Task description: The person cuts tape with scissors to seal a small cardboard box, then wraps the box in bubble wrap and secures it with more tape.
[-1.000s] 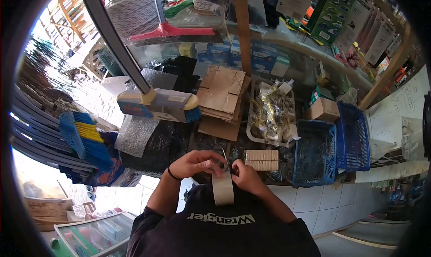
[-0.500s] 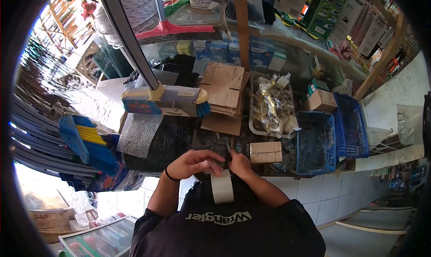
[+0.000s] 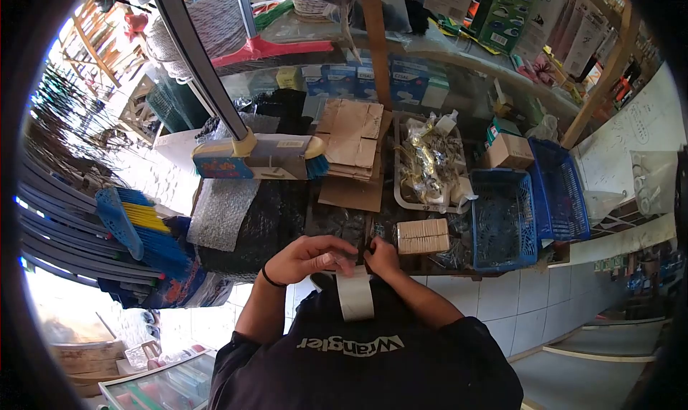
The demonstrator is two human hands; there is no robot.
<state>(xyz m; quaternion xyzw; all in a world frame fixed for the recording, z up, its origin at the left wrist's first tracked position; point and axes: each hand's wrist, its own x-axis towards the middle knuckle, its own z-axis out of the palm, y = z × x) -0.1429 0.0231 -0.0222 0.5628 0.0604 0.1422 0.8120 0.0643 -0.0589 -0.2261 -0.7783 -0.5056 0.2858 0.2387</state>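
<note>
A view from above, looking down over a person's chest at a crowded shop counter. At the far left, a blue and yellow brush head (image 3: 132,227) juts out from a stack of dark chairs. Just right of it a sheet of bubble wrap (image 3: 218,213) lies on black plastic. Above that, a broom (image 3: 258,158) with a blue and cream head rests across the counter, its long dark handle running up and left.

Low in the middle, the left hand (image 3: 312,256), with a black band at the wrist, is curled with fingers bent, its fingertips on the top edge of a roll of tape (image 3: 355,294). The roll stands on edge against the person's black shirt, just below the counter's lip. The right hand (image 3: 383,258) is closed in a pinch at the roll's upper right edge; it seems to hold a thin dark tool or the tape's end, but this is too small to tell.

Behind the hands lies a pile of flattened cardboard (image 3: 352,148). To its right sits a white tray (image 3: 398,188) of shiny packets, with a small cardboard bundle (image 3: 423,236) in front. Further right stand two blue baskets (image 3: 505,227), one beside the other, and a small brown box (image 3: 510,151) behind them.
</note>
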